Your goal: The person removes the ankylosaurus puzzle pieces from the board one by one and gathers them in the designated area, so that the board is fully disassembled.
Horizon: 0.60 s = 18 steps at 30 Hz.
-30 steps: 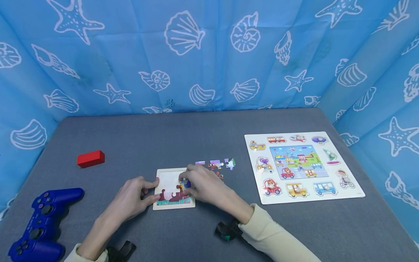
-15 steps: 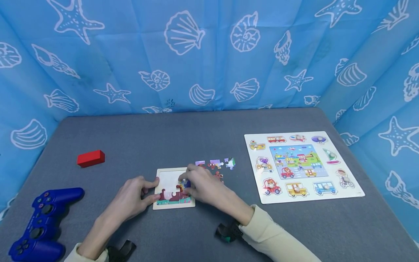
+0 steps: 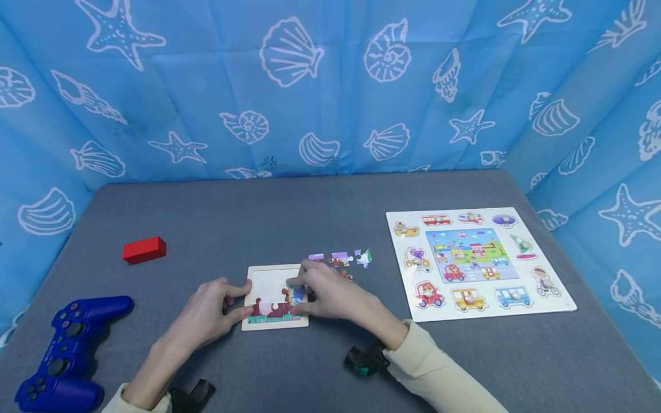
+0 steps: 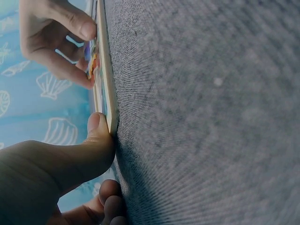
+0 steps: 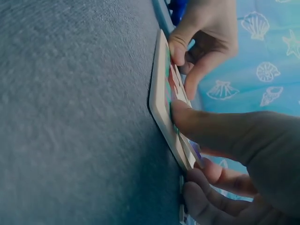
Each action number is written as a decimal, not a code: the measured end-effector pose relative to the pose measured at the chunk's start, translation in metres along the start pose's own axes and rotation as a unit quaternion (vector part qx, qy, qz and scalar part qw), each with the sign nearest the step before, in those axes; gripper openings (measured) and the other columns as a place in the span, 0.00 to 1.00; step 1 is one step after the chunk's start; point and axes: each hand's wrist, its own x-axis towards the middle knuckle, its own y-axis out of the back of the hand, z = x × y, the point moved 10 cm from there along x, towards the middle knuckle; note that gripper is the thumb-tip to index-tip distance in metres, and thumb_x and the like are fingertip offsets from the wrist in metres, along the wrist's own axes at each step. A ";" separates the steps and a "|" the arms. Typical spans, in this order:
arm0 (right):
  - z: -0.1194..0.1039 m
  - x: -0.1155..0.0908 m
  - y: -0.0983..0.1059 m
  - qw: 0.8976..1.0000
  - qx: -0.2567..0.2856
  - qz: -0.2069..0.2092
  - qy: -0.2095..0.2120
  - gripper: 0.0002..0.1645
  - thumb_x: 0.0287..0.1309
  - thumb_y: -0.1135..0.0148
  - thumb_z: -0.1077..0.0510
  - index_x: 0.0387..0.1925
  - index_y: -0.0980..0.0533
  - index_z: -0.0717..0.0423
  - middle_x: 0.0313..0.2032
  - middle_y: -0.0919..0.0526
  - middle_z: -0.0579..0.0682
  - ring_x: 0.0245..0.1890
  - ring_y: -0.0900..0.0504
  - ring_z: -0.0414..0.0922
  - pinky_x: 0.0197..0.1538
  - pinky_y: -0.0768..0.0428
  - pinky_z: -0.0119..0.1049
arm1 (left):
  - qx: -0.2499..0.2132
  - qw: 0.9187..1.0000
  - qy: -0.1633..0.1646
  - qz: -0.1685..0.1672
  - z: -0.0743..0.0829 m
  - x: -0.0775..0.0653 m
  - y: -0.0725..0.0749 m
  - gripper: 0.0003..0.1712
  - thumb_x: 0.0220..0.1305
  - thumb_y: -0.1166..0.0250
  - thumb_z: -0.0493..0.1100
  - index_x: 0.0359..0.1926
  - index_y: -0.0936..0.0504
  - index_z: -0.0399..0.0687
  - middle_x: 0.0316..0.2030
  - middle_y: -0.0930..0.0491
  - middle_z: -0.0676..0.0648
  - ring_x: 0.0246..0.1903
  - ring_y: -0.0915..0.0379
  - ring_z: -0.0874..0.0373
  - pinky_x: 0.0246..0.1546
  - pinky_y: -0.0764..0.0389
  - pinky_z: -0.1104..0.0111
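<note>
Nearest, below the puzzle tray (image 3: 275, 327), black wrist devices (image 3: 365, 360) are being worn. Well to the tray's left, a blue game controller (image 3: 69, 357) is being borne by the grey table (image 3: 310, 218), as is the tray itself. The tray's left edge is being pressed by the left hand (image 3: 209, 310), its thumb and index finger being spread apart there. Along the tray's near side, joined pieces (image 3: 273, 311) are being held. Over its right side, a blue-purple piece (image 3: 297, 294) is being pinched between the thumb and fingers of the right hand (image 3: 334, 292), by which the tray's right edge is being partly covered. Beyond the tray's far right corner, loose pieces (image 3: 341, 258) are being partly screened by that hand. Farther off, a red block (image 3: 144, 250) is being seen to the tray's left, a white vehicle board (image 3: 408, 277) to its right; everything is being backed by a blue shell-patterned curtain (image 3: 341, 103). Compared with half a second ago, the right hand is being drawn slightly rightward, more of the pinched piece being uncovered; the left is being held unmoved.
</note>
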 end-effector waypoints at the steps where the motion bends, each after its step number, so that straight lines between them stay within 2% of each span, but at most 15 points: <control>1: 0.001 0.000 -0.001 1.000 0.000 -0.005 -0.003 0.27 0.57 0.24 0.56 0.57 0.17 0.62 0.36 0.21 0.52 0.31 0.30 0.39 0.34 0.32 0.24 | 0.000 1.000 0.002 0.000 0.000 0.000 0.000 0.27 0.57 0.22 0.42 0.58 0.15 0.42 0.26 0.28 0.50 0.26 0.36 0.60 0.24 0.37 0.70; 7: 0.001 -0.001 -0.001 0.999 -0.038 -0.019 0.010 0.26 0.61 0.27 0.54 0.58 0.17 0.60 0.36 0.22 0.51 0.32 0.34 0.38 0.35 0.35 0.26 | 0.003 1.000 0.006 0.001 -0.001 0.000 0.000 0.28 0.57 0.22 0.43 0.58 0.15 0.42 0.26 0.29 0.50 0.27 0.37 0.59 0.24 0.38 0.71; 12: -0.004 -0.003 0.001 0.997 -0.070 -0.007 0.034 0.23 0.63 0.29 0.54 0.57 0.17 0.58 0.38 0.22 0.51 0.33 0.32 0.39 0.37 0.33 0.27 | -0.001 1.000 0.002 0.002 0.000 0.000 0.000 0.27 0.57 0.22 0.42 0.58 0.15 0.42 0.26 0.29 0.50 0.26 0.36 0.60 0.24 0.37 0.71; 18: -0.004 -0.007 0.009 0.996 -0.084 0.007 0.043 0.24 0.62 0.28 0.53 0.57 0.17 0.58 0.38 0.22 0.49 0.34 0.31 0.39 0.38 0.31 0.28 | -0.004 1.000 -0.001 0.003 0.000 0.000 -0.001 0.28 0.57 0.22 0.42 0.58 0.15 0.41 0.26 0.29 0.50 0.26 0.37 0.60 0.24 0.37 0.71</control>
